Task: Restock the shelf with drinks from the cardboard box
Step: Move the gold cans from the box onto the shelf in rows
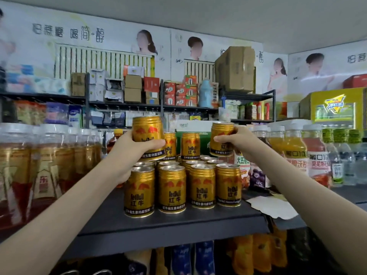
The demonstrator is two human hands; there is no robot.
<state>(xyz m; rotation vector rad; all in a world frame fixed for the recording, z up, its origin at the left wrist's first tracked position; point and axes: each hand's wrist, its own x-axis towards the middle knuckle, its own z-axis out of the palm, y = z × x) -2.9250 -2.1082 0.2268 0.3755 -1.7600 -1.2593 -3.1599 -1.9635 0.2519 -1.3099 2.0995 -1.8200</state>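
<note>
Head view: fingers of our left hand wrap 1 gold can, our right hand grips a 2nd can, both high over the shelf rows, likely to stack an upper tier.

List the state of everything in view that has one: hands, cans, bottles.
left hand: grips left Red Bull can, held in the air
right hand: grips right Red Bull can, held in the air
front-row cans: four, upright on shelf
upper-tier cans: two, upright atop back-row cans
amber bottles: upright, capped
juice bottles: upright, capped
</note>
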